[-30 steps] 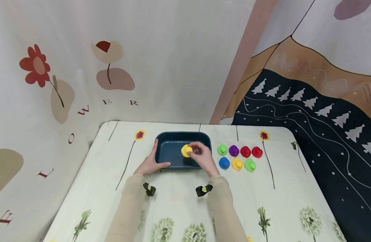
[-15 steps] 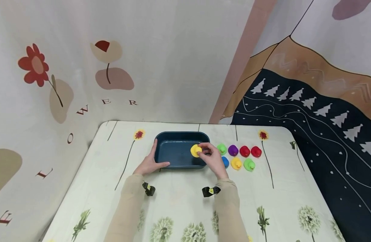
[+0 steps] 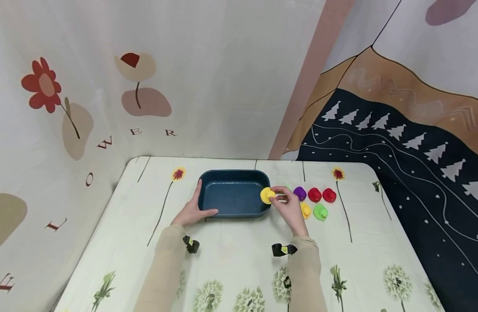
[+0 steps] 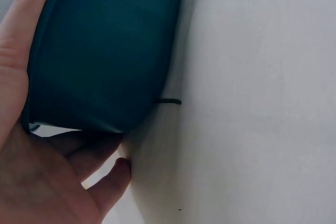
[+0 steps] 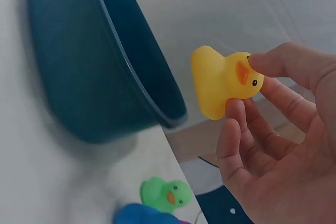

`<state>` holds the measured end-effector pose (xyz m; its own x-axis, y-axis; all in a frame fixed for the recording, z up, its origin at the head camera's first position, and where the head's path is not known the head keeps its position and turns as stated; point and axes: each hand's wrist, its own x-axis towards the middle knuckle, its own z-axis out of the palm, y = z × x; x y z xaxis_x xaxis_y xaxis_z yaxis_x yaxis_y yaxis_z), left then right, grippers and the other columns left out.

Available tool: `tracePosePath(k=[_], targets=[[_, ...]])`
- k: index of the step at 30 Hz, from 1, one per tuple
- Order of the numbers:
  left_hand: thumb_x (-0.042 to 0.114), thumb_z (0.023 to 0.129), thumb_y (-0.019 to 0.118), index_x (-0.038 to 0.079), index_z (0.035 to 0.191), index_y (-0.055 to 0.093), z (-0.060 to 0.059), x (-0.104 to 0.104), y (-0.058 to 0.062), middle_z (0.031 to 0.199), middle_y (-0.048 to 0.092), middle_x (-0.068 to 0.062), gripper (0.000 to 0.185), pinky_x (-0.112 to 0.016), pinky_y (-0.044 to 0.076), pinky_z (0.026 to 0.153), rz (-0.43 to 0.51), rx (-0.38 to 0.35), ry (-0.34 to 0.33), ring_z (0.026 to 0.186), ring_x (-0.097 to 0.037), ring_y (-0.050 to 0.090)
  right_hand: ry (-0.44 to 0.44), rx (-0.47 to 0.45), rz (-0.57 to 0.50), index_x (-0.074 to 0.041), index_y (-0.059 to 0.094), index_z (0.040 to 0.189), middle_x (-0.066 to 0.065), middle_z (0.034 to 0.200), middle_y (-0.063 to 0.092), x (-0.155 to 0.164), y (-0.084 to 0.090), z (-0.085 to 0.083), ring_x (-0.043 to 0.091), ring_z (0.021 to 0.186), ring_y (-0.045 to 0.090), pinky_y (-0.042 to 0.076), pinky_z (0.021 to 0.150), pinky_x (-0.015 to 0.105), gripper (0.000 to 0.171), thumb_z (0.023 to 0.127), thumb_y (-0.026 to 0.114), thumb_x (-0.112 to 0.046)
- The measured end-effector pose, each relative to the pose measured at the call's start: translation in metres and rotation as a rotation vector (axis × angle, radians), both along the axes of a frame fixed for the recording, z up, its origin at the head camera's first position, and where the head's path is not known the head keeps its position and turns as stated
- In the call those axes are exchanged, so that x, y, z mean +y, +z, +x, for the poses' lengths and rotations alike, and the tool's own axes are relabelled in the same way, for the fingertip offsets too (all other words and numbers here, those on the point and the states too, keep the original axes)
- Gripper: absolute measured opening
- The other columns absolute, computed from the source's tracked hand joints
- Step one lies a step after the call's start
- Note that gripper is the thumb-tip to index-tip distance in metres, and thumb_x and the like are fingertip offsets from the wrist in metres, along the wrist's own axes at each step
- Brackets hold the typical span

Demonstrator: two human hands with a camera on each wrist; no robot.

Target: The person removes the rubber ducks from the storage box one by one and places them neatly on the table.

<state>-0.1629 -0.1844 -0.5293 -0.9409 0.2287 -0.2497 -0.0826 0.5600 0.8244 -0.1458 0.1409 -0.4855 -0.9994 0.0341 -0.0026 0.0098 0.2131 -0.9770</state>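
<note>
Pinching a yellow duck (image 3: 267,195), the right hand's grip (image 3: 289,208) hovers beside the tub (image 3: 232,208).

The only writing I can read from here is on the wall cloth (image 3: 106,86) to the left in the head view: scattered reddish-brown capitals among the painted flowers. I make out W (image 3: 106,142), E (image 3: 136,131) and R (image 3: 170,132) in an arc, an O (image 3: 90,178) lower down, then L (image 3: 57,224) and what looks like an F (image 3: 4,281) near the bottom edge. Together they appear to spell FLOWER. I see no other lettering, labels or numbers anywhere.
</note>
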Motion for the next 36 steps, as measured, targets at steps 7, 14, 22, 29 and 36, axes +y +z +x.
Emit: tracePosePath(k=[7,14,22,29,36], targets=[[0.045,0.079,0.078,0.032,0.152,-0.018,0.000,0.000,0.001,0.160,0.000,-0.018,0.121,-0.062,0.027,0.105,-0.006,0.001,0.001,0.136,-0.050,0.023,-0.036,-0.017,0.011,-0.003,0.064,0.117,0.012,0.119,0.059,0.017,0.000,0.005,0.031,0.097,0.057,0.050,0.077,0.020,0.028,0.089,0.067,-0.004],[0.045,0.079,0.078,0.034,0.152,-0.017,0.001,0.001,0.001,0.160,-0.001,-0.015,0.120,-0.061,0.027,0.106,-0.002,-0.004,0.005,0.137,-0.048,0.022,-0.068,-0.035,0.046,-0.003,0.063,0.119,0.012,0.119,0.059,0.033,-0.001,0.010,0.028,0.099,0.055,0.047,0.079,0.020,0.028,0.090,0.067,-0.006],[0.042,0.081,0.078,0.033,0.152,-0.017,0.001,0.001,0.002,0.160,-0.001,-0.016,0.119,-0.062,0.027,0.106,0.007,0.005,-0.003,0.136,-0.050,0.023,-0.079,-0.034,0.049,0.000,0.061,0.121,0.015,0.119,0.057,0.050,0.001,0.019,0.028,0.101,0.052,0.046,0.079,0.016,0.030,0.092,0.065,-0.004],[0.044,0.080,0.077,0.033,0.152,-0.018,0.000,0.001,0.001,0.160,-0.001,-0.016,0.120,-0.063,0.027,0.105,0.002,0.001,-0.002,0.136,-0.050,0.023,-0.111,-0.042,0.090,0.001,0.061,0.122,0.017,0.122,0.057,0.069,-0.005,0.023,0.027,0.099,0.052,0.047,0.078,0.015,0.030,0.093,0.064,-0.005],[0.038,0.083,0.077,0.033,0.152,-0.017,0.000,0.001,0.001,0.160,-0.002,-0.015,0.117,-0.062,0.026,0.106,0.007,-0.004,0.000,0.137,-0.049,0.021,-0.134,-0.053,0.164,0.001,0.060,0.123,0.018,0.122,0.057,0.089,-0.007,0.025,0.025,0.097,0.053,0.046,0.076,0.013,0.030,0.093,0.063,-0.005]])
